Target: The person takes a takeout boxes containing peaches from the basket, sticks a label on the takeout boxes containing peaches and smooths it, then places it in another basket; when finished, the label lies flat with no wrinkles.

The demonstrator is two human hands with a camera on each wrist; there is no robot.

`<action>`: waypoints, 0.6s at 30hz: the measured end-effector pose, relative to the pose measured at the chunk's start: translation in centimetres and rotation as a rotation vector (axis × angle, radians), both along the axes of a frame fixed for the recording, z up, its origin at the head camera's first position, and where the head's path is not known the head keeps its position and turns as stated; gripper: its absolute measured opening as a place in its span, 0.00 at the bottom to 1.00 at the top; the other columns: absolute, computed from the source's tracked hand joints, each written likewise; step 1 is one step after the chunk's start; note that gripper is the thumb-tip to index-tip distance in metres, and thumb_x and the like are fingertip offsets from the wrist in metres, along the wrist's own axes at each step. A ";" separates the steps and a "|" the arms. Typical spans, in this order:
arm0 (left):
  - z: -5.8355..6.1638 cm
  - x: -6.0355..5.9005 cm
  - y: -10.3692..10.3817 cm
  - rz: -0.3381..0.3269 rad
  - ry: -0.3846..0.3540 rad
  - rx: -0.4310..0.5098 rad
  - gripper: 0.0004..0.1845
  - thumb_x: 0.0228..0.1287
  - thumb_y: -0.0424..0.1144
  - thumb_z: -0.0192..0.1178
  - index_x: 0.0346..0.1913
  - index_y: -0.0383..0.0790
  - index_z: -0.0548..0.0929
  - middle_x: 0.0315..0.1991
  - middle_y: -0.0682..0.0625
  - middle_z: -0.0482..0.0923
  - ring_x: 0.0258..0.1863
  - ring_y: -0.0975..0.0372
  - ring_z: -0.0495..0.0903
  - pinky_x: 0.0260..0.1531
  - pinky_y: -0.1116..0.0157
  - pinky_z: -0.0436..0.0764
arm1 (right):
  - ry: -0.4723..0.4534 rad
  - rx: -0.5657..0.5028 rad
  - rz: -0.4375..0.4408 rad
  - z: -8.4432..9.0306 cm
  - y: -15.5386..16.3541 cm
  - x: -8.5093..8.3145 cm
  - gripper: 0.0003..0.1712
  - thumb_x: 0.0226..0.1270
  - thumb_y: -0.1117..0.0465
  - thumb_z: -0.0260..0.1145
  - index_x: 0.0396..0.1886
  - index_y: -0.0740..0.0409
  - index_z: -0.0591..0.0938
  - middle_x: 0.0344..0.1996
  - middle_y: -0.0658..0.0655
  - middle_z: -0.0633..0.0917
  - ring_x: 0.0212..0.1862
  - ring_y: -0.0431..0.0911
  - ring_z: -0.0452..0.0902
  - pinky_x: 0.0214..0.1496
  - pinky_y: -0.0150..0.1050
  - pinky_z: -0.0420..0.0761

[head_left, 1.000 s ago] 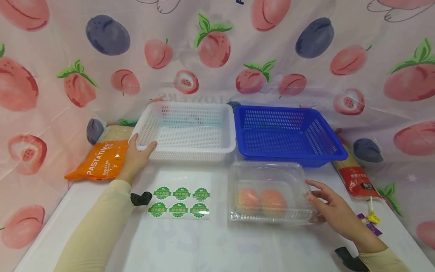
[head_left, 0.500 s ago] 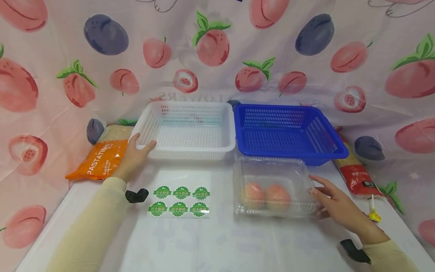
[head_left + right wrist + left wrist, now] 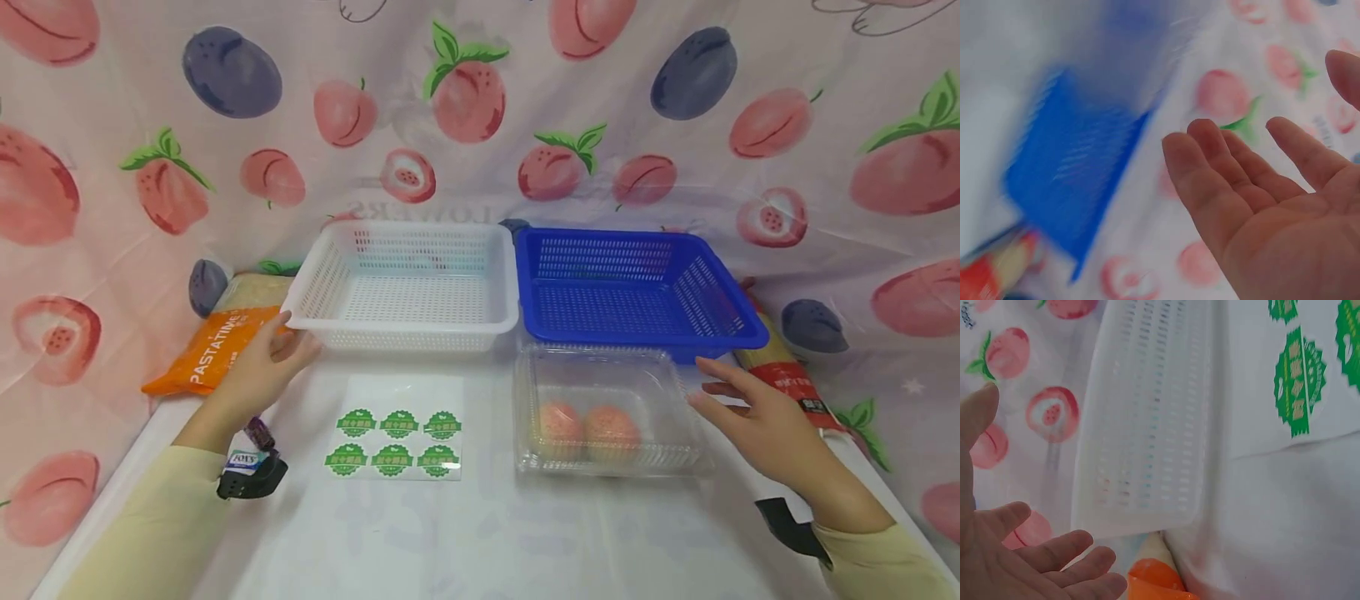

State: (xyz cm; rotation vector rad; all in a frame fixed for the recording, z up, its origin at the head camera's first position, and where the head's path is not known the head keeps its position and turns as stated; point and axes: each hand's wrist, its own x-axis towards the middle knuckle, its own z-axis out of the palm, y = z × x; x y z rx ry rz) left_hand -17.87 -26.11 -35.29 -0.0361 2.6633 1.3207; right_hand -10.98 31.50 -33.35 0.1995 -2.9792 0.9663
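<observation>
A: Report containers and contents.

B: The clear plastic clamshell box (image 3: pixel 606 408) sits closed on the white bench (image 3: pixel 480 533), front right, holding two pink round fruits (image 3: pixel 588 427) side by side. Behind it stands the blue perforated plastic basket (image 3: pixel 637 287), with nothing visible inside. The white perforated plastic basket (image 3: pixel 405 287), also showing nothing inside, stands just to the left of the blue one.

A: Hand status?

B: The right hand (image 3: pixel 765 425) hovers just right of the clamshell box, fingers apart and relaxed, holding nothing. The left hand (image 3: pixel 258 371) is near the white basket's front left corner, fingers loose and apart, gripping nothing.

A: Legible markings?

B: The orange plastic packet (image 3: pixel 213 350) beside the left hand reads "PASTATIME". The clear sheet of six green round stickers (image 3: pixel 395 442) lies in front of the white basket; its print is too small to read. A long red-labelled pasta packet (image 3: pixel 787 375) lies right of the blue basket, text illegible.
</observation>
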 end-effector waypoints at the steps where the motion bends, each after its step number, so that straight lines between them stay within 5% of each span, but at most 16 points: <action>1: 0.1 0.5 0.3 -0.007 0.006 -0.001 0.55 0.68 0.67 0.54 0.81 0.43 0.36 0.77 0.29 0.46 0.74 0.36 0.52 0.63 0.36 0.63 | 0.022 -0.019 0.013 0.4 -0.8 0.0 0.36 0.75 0.50 0.62 0.75 0.63 0.66 0.62 0.73 0.76 0.57 0.69 0.76 0.51 0.61 0.80; 8: -0.4 2.3 2.8 -0.056 0.024 0.035 0.48 0.68 0.63 0.58 0.79 0.40 0.53 0.75 0.35 0.57 0.72 0.39 0.58 0.64 0.40 0.66 | 0.153 -0.243 0.217 0.5 -8.8 -0.6 0.30 0.70 0.63 0.67 0.69 0.65 0.73 0.62 0.66 0.78 0.59 0.59 0.77 0.57 0.45 0.80; 13: -1.9 2.8 3.9 -0.079 0.014 0.050 0.45 0.68 0.60 0.60 0.77 0.38 0.58 0.75 0.35 0.58 0.72 0.40 0.59 0.64 0.40 0.65 | 0.071 -0.397 0.342 -0.7 -15.7 -0.8 0.31 0.66 0.63 0.70 0.67 0.65 0.74 0.61 0.63 0.79 0.60 0.58 0.77 0.59 0.48 0.79; 18: -3.4 2.9 4.1 -0.080 -0.009 0.044 0.44 0.69 0.60 0.60 0.76 0.35 0.59 0.73 0.33 0.61 0.71 0.39 0.60 0.65 0.41 0.64 | 0.052 -0.405 0.366 -2.0 -20.6 -1.0 0.31 0.66 0.59 0.71 0.67 0.62 0.76 0.62 0.57 0.79 0.61 0.53 0.76 0.59 0.50 0.78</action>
